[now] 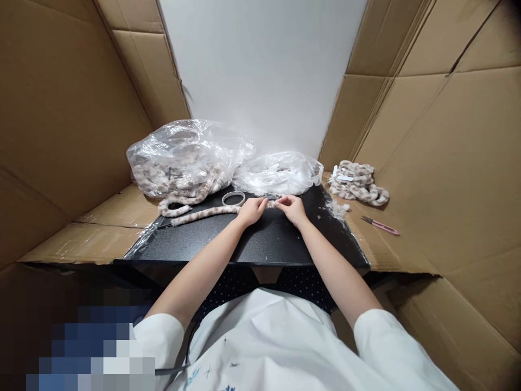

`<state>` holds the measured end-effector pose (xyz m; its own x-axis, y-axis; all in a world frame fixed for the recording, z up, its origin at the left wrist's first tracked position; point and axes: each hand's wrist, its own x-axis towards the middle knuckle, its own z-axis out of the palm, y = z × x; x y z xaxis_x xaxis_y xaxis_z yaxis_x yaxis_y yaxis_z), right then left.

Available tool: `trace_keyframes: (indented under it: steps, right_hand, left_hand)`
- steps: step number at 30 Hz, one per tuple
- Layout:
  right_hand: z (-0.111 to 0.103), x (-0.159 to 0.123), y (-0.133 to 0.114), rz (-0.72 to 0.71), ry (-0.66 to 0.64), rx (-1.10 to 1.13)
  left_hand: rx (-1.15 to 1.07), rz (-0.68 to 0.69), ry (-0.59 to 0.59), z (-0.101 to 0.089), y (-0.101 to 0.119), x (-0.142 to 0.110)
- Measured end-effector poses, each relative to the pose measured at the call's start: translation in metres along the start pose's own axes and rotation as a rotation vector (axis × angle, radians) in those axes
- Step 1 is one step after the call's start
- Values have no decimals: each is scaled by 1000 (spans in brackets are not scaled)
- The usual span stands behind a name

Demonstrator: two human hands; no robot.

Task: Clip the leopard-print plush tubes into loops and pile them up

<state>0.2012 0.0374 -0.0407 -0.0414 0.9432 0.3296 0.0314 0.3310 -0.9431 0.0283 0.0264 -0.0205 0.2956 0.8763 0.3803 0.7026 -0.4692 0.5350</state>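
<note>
A long, fluffy strip with white and brown bands [205, 215] lies along the black table [195, 241], its loose end to the left. My left hand [253, 210] is closed around it near its right end. Close beside, my right hand [292, 208] pinches the strip's right end between thumb and fingers; the fine detail at the fingertips is too small to make out. Just behind my left hand lies a roll of tape [233, 199], seen as a pale ring. Another banded strip [173, 207] curls out of the big clear plastic bag [191, 146].
A smaller clear bag [280, 172] with whitish contents stands behind my hands. On the right, a pile of banded strips [354, 182], loose fluff [337, 209] and pink-handled thread snips [380, 225] lie by the edge. Cardboard walls [459, 163] enclose both sides.
</note>
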Motion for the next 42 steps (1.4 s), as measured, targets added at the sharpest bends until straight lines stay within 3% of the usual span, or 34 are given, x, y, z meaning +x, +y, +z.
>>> trace_keyframes:
  steps: [12,19,23,27,34,38,42]
  right_hand:
    - [-6,5,1,38,218,107]
    - [0,0,-1,52,28,67]
    - [2,-2,-3,60,25,77]
    - [0,0,-6,79,81,141]
    - [-8,7,-5,218,287,334]
    - [-27,14,-10,268,360,293]
    - [-82,24,-28,171,397,52]
  left_hand:
    - [14,-7,-10,-1,1,-1]
    - [40,5,-16,0,0,0]
    - [40,6,-22,1,-1,0]
    - [32,5,-26,1,0,0]
    - [28,-10,-15,1,-2,0]
    - [21,-15,-8,1,-4,0]
    - [18,-7,-1,1,-6,1]
